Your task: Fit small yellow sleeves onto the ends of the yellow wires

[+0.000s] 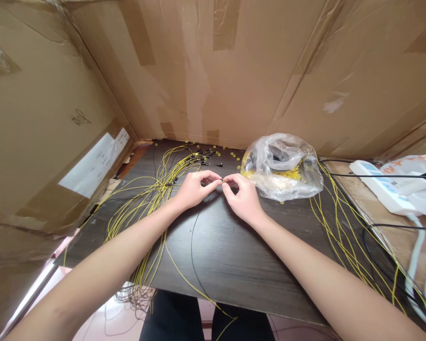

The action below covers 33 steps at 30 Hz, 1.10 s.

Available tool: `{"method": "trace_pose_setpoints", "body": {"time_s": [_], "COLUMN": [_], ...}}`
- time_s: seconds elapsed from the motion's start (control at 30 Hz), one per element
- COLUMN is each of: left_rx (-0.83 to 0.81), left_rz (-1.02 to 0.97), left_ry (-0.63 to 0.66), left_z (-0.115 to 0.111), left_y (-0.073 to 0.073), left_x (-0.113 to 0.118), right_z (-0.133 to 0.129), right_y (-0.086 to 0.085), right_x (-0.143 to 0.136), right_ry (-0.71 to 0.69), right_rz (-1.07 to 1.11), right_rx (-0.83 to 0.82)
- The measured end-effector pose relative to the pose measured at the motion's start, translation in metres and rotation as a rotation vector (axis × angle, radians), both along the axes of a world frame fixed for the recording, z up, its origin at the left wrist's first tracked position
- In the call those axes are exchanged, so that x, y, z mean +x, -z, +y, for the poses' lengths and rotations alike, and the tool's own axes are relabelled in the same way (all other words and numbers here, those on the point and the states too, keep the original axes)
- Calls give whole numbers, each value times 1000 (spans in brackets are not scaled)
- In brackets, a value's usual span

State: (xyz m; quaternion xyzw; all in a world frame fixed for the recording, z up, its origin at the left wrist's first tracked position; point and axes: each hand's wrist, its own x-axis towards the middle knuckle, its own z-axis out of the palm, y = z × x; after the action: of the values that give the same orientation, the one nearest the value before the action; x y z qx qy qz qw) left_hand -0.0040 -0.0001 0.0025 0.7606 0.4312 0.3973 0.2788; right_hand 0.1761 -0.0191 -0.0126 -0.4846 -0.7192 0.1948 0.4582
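Note:
My left hand (195, 189) and my right hand (244, 196) meet above the middle of the dark wood-grain board (230, 251), fingertips nearly touching. Both are closed in a pinch. A thin black cable (192, 241) runs from under my left fingers down to the board's front edge. The small dark piece (223, 179) between the fingertips is mostly hidden. Left of my left hand lies a bundle of yellow cables (163, 182), with black ends (205, 164) pointing to the back. Small yellow bits (233, 155) are scattered behind my hands.
At the back right sits a clear plastic bag (282, 166) with yellow and black contents. More yellow cables (341, 232) run off the right side, near a white power strip (381, 187) and its cord. Cardboard walls (255, 71) enclose the back and left.

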Motion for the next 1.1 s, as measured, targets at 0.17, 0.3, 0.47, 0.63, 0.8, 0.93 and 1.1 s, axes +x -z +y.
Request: {"method": "trace_pose_setpoints", "body": {"time_s": [0.17,0.3,0.47,0.63,0.8,0.93,1.1], "left_rx": [20,45,49,59,68,68,45], "left_rz": [9,5,-3,-10,-4,-2,-42], "left_ry": [31,25,28,32,52,69,9], "left_z": [1,1,1,2,0,-2,-1], "left_y": [0,-1,-3,-3,-2,-2,-2], "left_x": [-1,-2,-2,-2,-1,0,1], "right_z": [1,1,-1,-2,0,1,-1], "right_y": [2,1,0,-1,-1,-2,-4], "right_x": [1,1,0,0,1,2,1], "right_ry": [-25,-53,-66,-75,-60,-60,-65], "right_rz": [7,15,-23,-53,-85,-30,62], "right_rx": [-15,-13,-9,-16,-6,-37,-64]}}
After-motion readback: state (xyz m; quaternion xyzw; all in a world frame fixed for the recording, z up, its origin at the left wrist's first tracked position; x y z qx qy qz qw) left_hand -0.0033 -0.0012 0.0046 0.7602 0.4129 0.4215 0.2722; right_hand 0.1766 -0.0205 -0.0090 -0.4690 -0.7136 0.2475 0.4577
